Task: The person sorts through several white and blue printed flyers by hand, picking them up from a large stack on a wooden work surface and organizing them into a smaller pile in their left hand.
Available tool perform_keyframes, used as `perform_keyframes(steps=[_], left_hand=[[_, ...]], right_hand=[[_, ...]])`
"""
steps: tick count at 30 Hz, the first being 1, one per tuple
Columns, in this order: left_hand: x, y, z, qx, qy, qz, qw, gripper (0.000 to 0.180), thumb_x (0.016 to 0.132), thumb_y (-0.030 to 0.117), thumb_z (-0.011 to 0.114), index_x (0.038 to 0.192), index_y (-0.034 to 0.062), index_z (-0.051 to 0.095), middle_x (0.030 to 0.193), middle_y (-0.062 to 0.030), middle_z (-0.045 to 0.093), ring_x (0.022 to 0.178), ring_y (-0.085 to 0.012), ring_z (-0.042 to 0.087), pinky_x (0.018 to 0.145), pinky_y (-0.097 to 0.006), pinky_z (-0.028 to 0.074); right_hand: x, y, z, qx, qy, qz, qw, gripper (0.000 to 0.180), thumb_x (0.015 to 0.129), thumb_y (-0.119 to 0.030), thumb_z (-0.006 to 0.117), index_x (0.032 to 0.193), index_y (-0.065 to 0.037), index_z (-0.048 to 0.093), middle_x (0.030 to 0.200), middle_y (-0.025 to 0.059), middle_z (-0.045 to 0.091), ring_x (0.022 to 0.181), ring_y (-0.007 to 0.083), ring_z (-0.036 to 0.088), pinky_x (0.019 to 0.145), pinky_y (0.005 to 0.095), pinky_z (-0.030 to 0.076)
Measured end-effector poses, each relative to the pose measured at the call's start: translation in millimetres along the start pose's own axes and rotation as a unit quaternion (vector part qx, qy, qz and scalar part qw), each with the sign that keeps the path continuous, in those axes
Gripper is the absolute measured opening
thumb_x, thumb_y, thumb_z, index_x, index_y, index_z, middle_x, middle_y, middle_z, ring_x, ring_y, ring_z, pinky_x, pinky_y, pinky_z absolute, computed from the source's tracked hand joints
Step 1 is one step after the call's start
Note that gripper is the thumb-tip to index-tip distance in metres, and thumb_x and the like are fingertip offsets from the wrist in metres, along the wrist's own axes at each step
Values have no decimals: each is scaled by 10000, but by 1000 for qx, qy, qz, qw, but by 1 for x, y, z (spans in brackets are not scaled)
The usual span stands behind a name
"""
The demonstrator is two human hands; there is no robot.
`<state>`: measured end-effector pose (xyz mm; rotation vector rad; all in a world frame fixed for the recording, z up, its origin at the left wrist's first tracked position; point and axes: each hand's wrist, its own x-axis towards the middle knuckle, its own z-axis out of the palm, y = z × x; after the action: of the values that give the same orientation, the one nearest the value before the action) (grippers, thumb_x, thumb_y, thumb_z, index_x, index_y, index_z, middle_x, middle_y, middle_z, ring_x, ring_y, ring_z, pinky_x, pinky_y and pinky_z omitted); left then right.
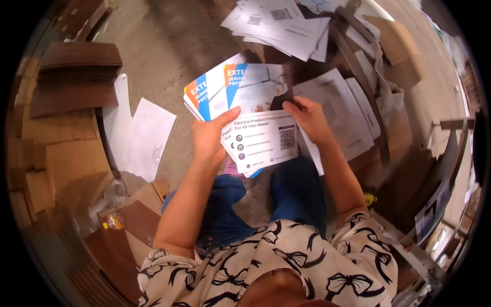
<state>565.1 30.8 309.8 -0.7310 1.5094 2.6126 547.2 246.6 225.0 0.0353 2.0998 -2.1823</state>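
Observation:
A fanned bunch of printed leaflets [212,89] is spread in front of me, with blue and orange bands and a photo on the upper part. The foremost leaflet [263,146] has a white lower panel with round dark icons and a square code. My left hand [208,138] is closed round the left side of the bunch, thumb on top. The right edge of the front leaflet is pinched by my right hand [311,120] between thumb and fingers. The fingers under the leaflets are hidden.
Loose printed sheets [286,30] lie at the far side, with more sheets [340,115] beside my right hand. To the left are a white sheet [149,138], dark brown boards [76,77] and stacked cardboard [71,158]. A small yellow-capped item [111,221] sits lower left.

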Motion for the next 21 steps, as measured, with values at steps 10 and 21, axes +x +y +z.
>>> perform_keyframes(steps=[10,21], left_hand=[[3,-12,-8,121,10,-2,993,479,676,-123,710,1117,-87,528,1016,-178,637,859,-260,660,757,-354,561],[-3,-9,-4,129,6,-9,992,514,677,-116,713,1147,-82,508,1042,-181,626,881,-263,657,777,-358,560]], right_hand=[[-52,54,-93,-345,211,57,913,226,853,-256,635,860,-31,613,692,115,594,608,271,534,613,369,447],[-47,67,-147,-613,206,-48,761,296,747,-104,698,1031,-110,616,1180,118,525,1107,328,439,938,431,391]])
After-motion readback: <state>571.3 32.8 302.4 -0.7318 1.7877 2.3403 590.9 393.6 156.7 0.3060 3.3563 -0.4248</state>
